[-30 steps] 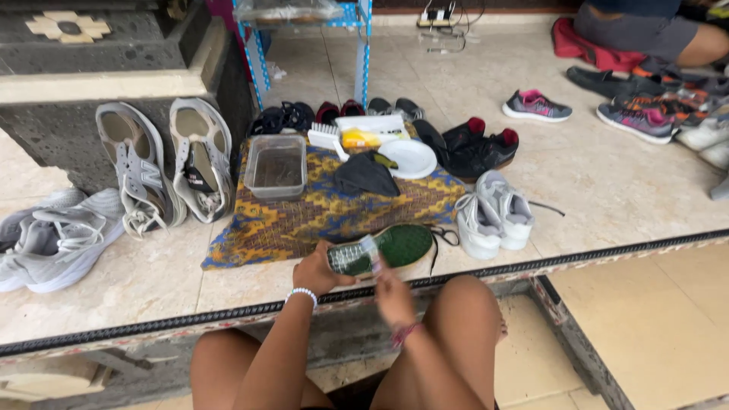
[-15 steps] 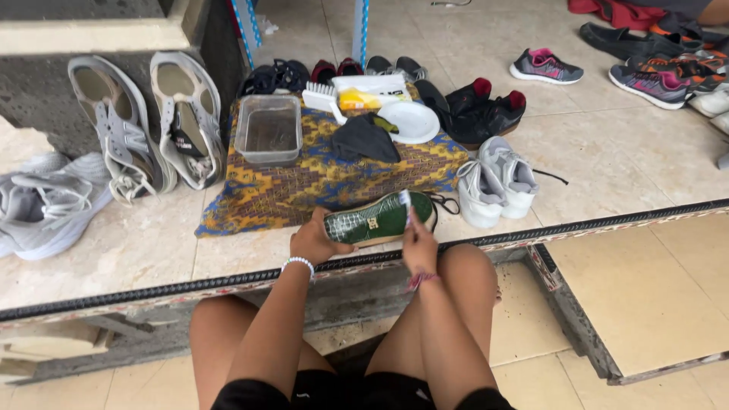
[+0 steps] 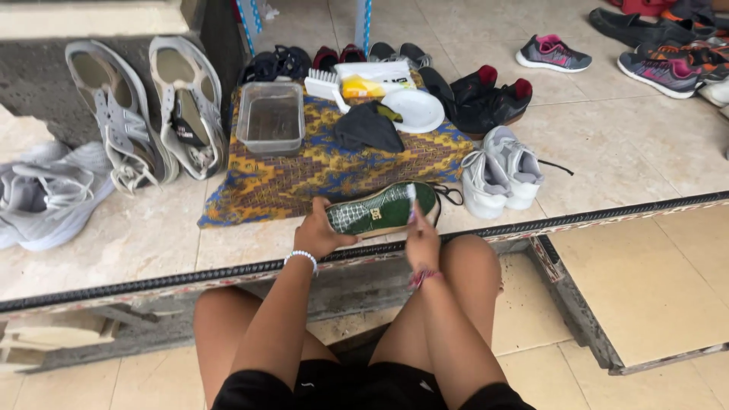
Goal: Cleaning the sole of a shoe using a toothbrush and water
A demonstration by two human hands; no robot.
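I hold a shoe with a green sole (image 3: pixel 383 210) turned sole-up at the near edge of a patterned cloth (image 3: pixel 319 175). My left hand (image 3: pixel 317 232) grips the shoe's heel end from below. My right hand (image 3: pixel 421 235) holds a small light object, perhaps a brush or scraper, against the sole near the toe end. My knees are below the tiled ledge.
On the cloth stand a clear plastic tub (image 3: pixel 271 118), a dark rag (image 3: pixel 367 125), a white plate (image 3: pixel 414 110) and a white brush (image 3: pixel 325 82). Grey sneakers (image 3: pixel 137 114) lean at left, white sneakers (image 3: pixel 505 176) sit at right, black shoes (image 3: pixel 482 95) behind, more shoes far right.
The camera has tilted down and closer. The shoe stays in both hands, and my right hand has shifted along the sole toward the toe end.
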